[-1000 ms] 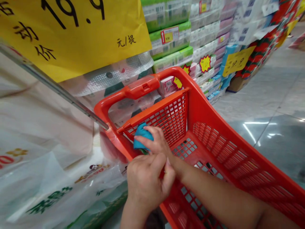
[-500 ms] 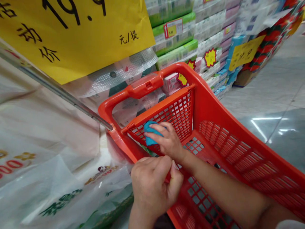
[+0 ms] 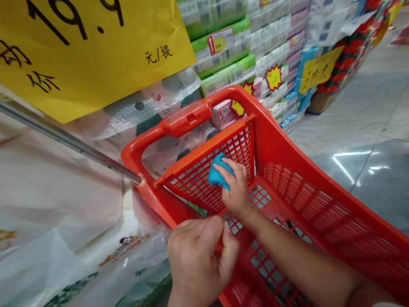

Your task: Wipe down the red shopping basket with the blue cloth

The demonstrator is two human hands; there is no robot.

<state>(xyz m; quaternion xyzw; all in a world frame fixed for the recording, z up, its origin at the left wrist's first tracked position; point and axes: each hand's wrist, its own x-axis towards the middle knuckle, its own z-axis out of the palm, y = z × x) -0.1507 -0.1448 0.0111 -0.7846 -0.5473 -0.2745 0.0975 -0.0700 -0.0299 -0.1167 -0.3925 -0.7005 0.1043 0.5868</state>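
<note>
A red plastic shopping cart (image 3: 297,170) fills the middle and right of the view. My left hand (image 3: 201,251) is closed around the cart's near side rim. Inside the basket, my right hand (image 3: 238,187) has its fingers wrapped over a bunched blue cloth (image 3: 217,171). The cloth lies against the lattice end panel (image 3: 194,183), near its middle; whether it presses firmly I cannot tell. Above that panel runs the cart's handle (image 3: 188,117), with no hand on it. Part of the cloth is hidden under my fingers.
Stacked tissue packs (image 3: 223,51) stand behind the handle. A yellow price sign (image 3: 105,55) hangs at upper left, above a metal rail (image 3: 73,147) close to the cart's corner. Plastic-wrapped white bags (image 3: 79,238) line the left side. Shiny grey floor (image 3: 367,128) lies to the right.
My right hand has moved the blue cloth to the right along the lattice panel. My left hand keeps its grip on the rim. The whole view has shifted slightly.
</note>
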